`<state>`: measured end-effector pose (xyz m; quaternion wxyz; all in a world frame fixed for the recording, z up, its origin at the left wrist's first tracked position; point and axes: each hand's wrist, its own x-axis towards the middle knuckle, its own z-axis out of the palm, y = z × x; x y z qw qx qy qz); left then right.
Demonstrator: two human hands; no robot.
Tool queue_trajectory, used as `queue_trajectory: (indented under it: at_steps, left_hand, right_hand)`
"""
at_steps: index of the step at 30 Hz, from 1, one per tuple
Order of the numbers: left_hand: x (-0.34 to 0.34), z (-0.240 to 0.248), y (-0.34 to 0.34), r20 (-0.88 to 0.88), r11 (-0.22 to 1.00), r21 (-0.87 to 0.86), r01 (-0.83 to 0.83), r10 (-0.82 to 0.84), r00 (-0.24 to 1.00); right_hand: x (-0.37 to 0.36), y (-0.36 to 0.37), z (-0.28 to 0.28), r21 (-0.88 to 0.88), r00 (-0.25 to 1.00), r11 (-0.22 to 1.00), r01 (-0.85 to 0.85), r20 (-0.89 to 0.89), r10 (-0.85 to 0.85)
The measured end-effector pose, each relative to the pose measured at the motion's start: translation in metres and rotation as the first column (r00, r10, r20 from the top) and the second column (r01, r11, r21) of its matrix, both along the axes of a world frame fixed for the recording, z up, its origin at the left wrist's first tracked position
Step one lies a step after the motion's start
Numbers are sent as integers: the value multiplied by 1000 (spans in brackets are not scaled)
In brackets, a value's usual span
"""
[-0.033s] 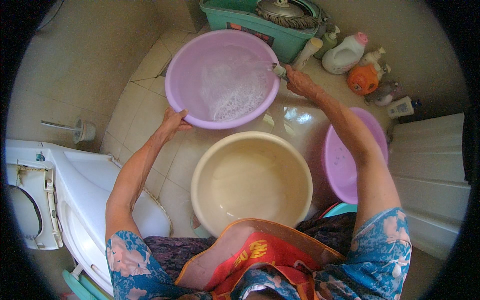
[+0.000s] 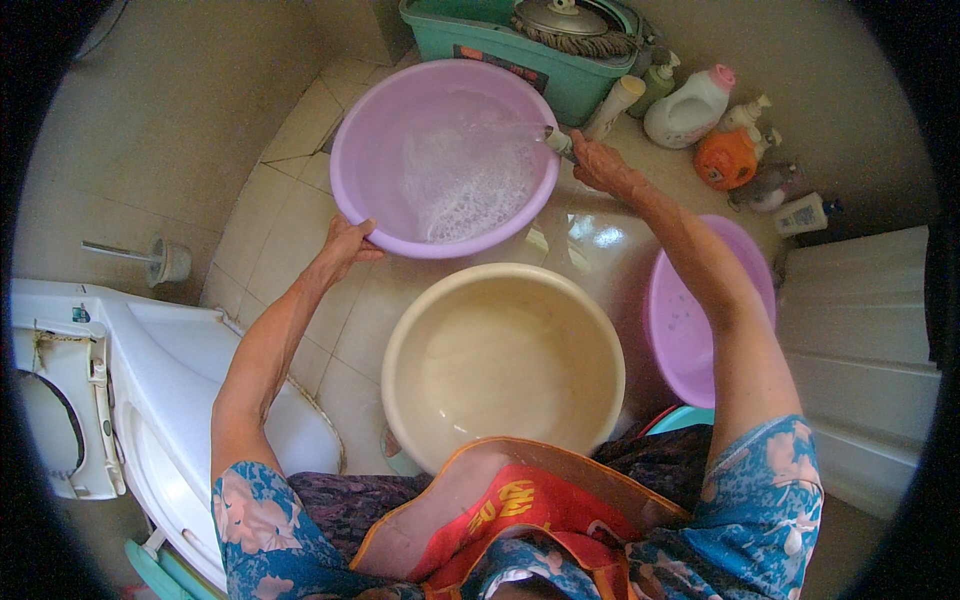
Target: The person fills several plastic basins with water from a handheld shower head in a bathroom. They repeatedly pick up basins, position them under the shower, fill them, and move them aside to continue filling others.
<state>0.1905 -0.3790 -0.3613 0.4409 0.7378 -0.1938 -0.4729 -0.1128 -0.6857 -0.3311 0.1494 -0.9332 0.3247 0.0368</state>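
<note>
Lilac basin (image 2: 385,140) — partly filled, foamy | left hand (image 2: 345,245) clasps rim | right hand (image 2: 600,165) clenched on spray nozzle (image 2: 558,142) | beige basin (image 2: 500,360) — empty

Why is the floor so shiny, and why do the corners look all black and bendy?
Head view: light glares off the wet floor tiles beside the right hand; the fisheye lens darkens the rim and bends straight edges, like the white cabinet.
</note>
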Motion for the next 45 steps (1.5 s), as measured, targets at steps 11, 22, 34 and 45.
queue_trajectory:
  at_steps: [11, 22, 34, 45]
  left_hand:
    - [2, -3, 0, -10, 1000, 23, -11, 11, 1000]
    - [6, -6, 0, -44, 1000, 24, 11, -10, 999]
    - [3, -2, 0, -29, 999, 40, 12, -11, 1000]
    - [-1, 1, 0, 6, 1000, 14, -15, 15, 1000]
  right_hand:
    - [-1, 0, 1, -8, 999, 999, -32, 15, 32]
    - [-1, -1, 0, -23, 999, 999, -46, 13, 46]
    - [-4, -5, -10, -138, 985, 982, -125, 100, 139]
    - [-1, -3, -3, -54, 999, 997, -46, -19, 45]
